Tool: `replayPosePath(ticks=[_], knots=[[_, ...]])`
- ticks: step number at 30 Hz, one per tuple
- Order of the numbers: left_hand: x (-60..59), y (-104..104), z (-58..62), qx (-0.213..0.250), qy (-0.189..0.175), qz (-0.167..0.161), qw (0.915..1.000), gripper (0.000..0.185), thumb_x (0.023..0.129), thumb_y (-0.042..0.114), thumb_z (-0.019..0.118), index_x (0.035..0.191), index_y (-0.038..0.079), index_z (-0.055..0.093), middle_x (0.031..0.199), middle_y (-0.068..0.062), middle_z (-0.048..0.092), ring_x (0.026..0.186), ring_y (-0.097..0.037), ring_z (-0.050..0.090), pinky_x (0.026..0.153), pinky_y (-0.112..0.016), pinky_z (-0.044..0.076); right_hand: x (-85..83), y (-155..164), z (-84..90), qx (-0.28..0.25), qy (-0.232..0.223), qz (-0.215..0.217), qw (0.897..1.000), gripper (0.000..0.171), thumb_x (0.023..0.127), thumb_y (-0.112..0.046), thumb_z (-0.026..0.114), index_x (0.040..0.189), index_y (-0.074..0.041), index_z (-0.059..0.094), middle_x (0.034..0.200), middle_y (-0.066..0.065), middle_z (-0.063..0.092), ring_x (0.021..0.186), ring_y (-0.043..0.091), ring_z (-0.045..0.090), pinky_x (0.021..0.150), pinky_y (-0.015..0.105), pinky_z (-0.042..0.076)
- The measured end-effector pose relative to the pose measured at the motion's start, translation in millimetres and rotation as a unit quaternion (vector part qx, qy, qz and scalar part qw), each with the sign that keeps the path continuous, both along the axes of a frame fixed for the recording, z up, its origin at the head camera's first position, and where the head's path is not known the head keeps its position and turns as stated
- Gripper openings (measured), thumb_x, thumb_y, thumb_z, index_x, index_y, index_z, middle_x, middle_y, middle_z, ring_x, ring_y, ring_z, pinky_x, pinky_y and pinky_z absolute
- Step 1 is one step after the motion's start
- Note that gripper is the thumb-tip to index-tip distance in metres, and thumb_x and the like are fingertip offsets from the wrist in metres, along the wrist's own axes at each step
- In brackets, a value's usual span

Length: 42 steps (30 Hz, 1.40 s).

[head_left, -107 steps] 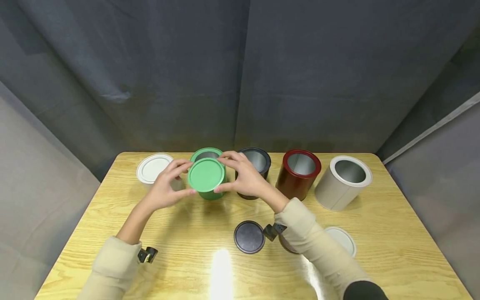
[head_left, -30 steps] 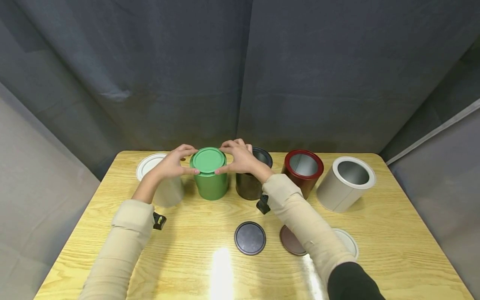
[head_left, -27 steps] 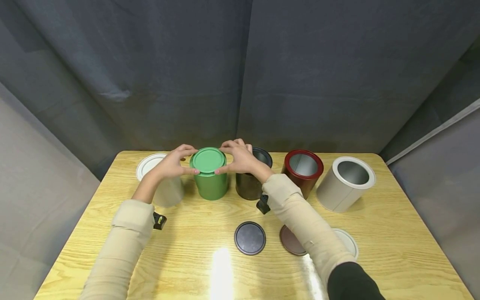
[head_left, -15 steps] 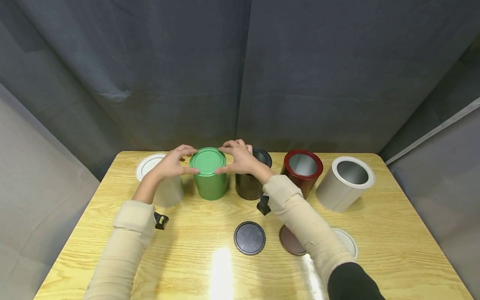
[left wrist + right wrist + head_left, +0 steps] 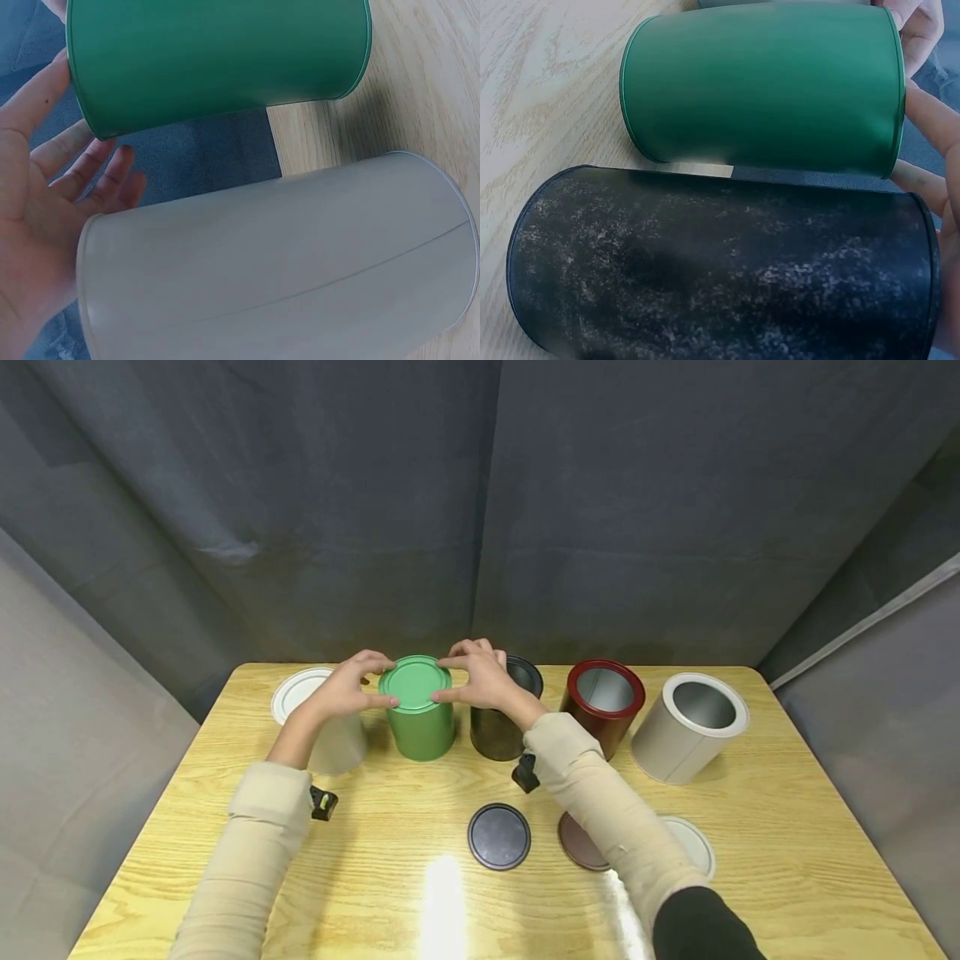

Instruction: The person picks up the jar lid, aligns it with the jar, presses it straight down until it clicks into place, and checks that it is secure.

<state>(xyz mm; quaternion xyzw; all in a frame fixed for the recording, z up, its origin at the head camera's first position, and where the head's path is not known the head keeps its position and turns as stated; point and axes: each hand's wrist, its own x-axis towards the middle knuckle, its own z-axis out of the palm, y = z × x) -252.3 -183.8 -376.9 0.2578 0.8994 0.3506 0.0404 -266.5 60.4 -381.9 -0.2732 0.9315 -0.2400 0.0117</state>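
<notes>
A green lid (image 5: pixel 415 683) sits on top of the green can (image 5: pixel 422 733), which stands at the back of the wooden table. From the left, my left hand (image 5: pixel 345 690) touches the lid's rim with thumb and index finger, the other fingers loosely spread. My right hand (image 5: pixel 483 679) mirrors it, its thumb tip on the lid's near right edge. In the left wrist view, a white can (image 5: pixel 277 262) stands below the green one, close to my palm. The right wrist view has a black can (image 5: pixel 727 262) beside it, near my right fingers.
The white can at left carries a white lid (image 5: pixel 297 690). Open red (image 5: pixel 603 727) and white (image 5: pixel 667 747) cans stand at right. Black (image 5: pixel 498 837), brown (image 5: pixel 581 843) and white (image 5: pixel 692 843) lids lie on the table (image 5: pixel 390 852), the latter two partly under my right sleeve. A dark curtain (image 5: pixel 375 527) hangs behind.
The green lid, held up in front of the green can between both hands, has moved back and down onto its top. Lately the lid has settled slightly and my right thumb has shifted inward.
</notes>
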Motion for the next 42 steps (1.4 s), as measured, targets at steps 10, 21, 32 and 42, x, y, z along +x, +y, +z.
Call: replayPosePath(ticks=[10,21,32,42], knots=[[-1.4,1.8,3.5,-0.023,-0.003,0.004,0.9997,0.055,0.072,0.015,0.076,0.118,-0.008,0.055,0.119,-0.02,0.048,0.105,-0.034,0.048,0.083,-0.047,0.043,1.0,-3.1,4.9,0.02,-0.02,-0.007,1.0,0.059,0.076,-0.05,0.068,0.124,-0.018,0.058,0.121,0.006,0.045,0.112,0.025,0.032,0.084,0.043,0.022],[-1.9,4.0,10.9,-0.081,0.029,0.001,0.9963,0.056,0.072,0.022,0.076,0.116,-0.007,0.057,0.12,-0.019,0.051,0.113,-0.036,0.044,0.096,-0.05,0.031,3.4,-2.0,3.6,0.004,-0.011,-0.034,0.999,0.056,0.074,-0.048,0.07,0.121,-0.02,0.061,0.117,0.004,0.046,0.107,0.023,0.031,0.083,0.042,0.022],[-1.6,-3.4,6.3,-0.053,0.052,0.014,0.9972,0.048,0.072,0.019,0.077,0.11,-0.005,0.063,0.113,-0.019,0.056,0.106,-0.035,0.045,0.095,-0.049,0.027,7.2,-3.0,1.3,-0.029,-0.01,-0.058,0.998,0.049,0.073,-0.044,0.073,0.115,-0.02,0.065,0.108,0.004,0.046,0.101,0.023,0.031,0.083,0.043,0.022],[-3.4,-3.2,4.0,-0.044,0.031,0.027,0.9982,0.047,0.071,0.017,0.078,0.11,-0.005,0.063,0.112,-0.02,0.058,0.104,-0.035,0.049,0.091,-0.05,0.033,7.1,-3.9,2.1,-0.022,-0.022,-0.066,0.997,0.048,0.072,-0.044,0.074,0.113,-0.021,0.066,0.111,0.006,0.046,0.102,0.024,0.031,0.082,0.042,0.022]])
